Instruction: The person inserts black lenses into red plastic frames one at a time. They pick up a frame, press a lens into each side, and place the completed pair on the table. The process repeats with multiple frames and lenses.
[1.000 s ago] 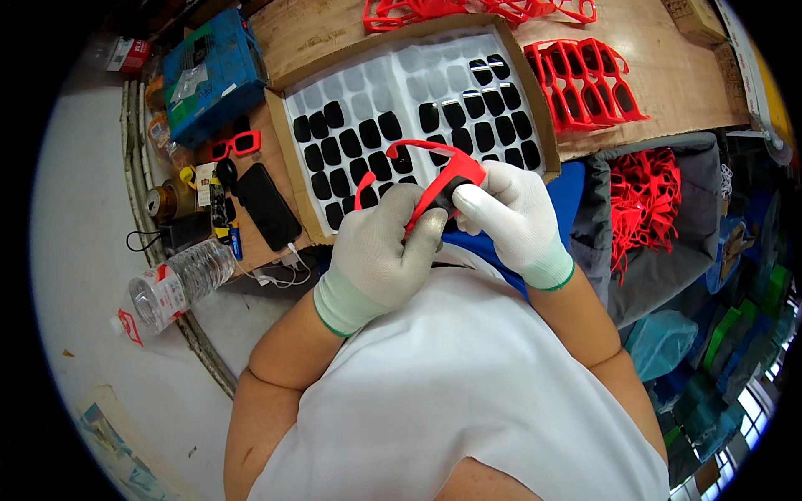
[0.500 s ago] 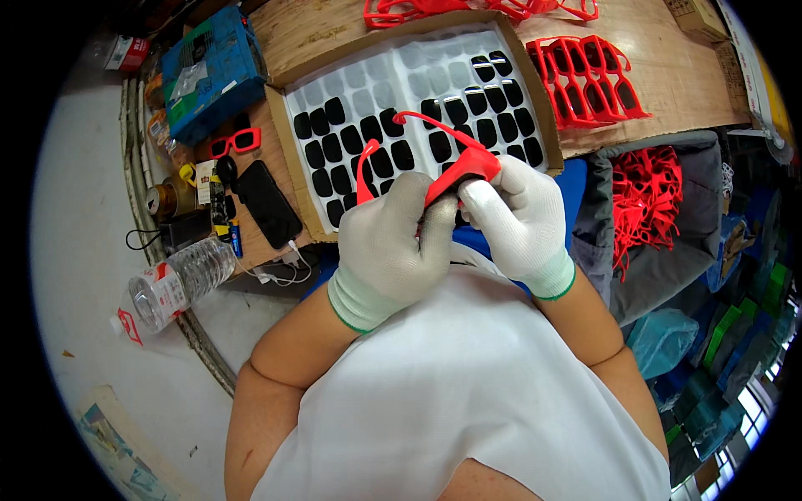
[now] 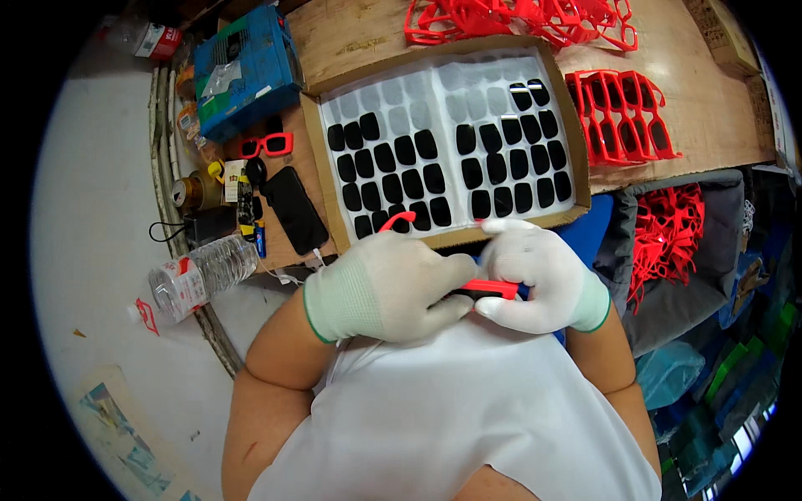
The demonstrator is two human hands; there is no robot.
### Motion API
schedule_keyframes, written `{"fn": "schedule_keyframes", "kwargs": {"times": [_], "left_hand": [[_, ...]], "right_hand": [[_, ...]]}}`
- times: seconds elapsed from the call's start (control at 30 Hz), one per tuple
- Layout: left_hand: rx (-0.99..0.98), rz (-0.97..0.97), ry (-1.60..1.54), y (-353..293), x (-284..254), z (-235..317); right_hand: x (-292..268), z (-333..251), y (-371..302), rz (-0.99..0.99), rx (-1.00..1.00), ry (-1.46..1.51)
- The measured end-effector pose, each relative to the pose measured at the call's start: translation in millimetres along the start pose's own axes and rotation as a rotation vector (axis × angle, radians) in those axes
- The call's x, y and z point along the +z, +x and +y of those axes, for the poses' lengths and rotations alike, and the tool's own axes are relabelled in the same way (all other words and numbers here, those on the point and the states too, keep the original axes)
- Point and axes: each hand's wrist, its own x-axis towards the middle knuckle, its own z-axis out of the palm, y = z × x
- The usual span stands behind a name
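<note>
Close in front of my chest, both white-gloved hands hold one pair of red sunglasses (image 3: 494, 288). My left hand (image 3: 405, 288) wraps round one side, its thumb and fingers closed on the frame. On the other side, my right hand (image 3: 539, 280) pinches the frame with the thumb below. A dark lens shows between the hands, while the gloves hide most of the frame. One red temple arm sticks up behind my left hand. Just beyond is a shallow cardboard box (image 3: 324, 184) with rows of black lenses (image 3: 405, 150) on white sheeting.
Several red sunglasses (image 3: 622, 117) stand in rows at the back right, beside a grey-lined bin (image 3: 727, 225) of red frames. More frames (image 3: 510, 18) lie at the far edge. To the left are a phone (image 3: 295, 209), a bottle (image 3: 200, 280) and a blue box (image 3: 248, 71).
Both hands have come down toward my chest with the sunglasses. The frame has turned, so its front edge lies nearly level. The view has shifted, showing more of the lens box.
</note>
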Motion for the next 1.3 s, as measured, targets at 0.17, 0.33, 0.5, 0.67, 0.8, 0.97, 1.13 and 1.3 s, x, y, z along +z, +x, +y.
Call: {"fn": "schedule_keyframes", "kwargs": {"times": [0.17, 0.33, 0.5, 0.67, 0.8, 0.97, 1.13, 1.3], "left_hand": [[-0.443, 0.606, -0.795, 50, -8, -116], [-0.926, 0.652, 0.226, 70, 19, -202], [-0.944, 0.690, 0.147, 75, 12, -203], [-0.987, 0.660, 0.121, 80, 6, -197], [-0.856, 0.759, -0.111, 75, 5, -201], [-0.367, 0.725, -0.776, 48, 14, -101], [-0.175, 0.562, -1.228, 40, 36, -30], [-0.018, 0.523, -1.545, 31, 36, -32]], "right_hand": [[-9, -8, -2, 0.233, 0.277, -0.099], [-2, -13, -2, 0.428, 0.391, 0.709], [6, -10, 6, 0.488, 0.375, 0.842], [11, -10, 9, 0.474, 0.355, 1.019], [13, -15, 7, 0.465, 0.338, 1.052], [19, -11, -16, 0.591, 0.353, 0.895], [32, -7, 1, 0.494, 0.393, 0.495], [27, -14, 3, 0.436, 0.463, 0.664]]}}
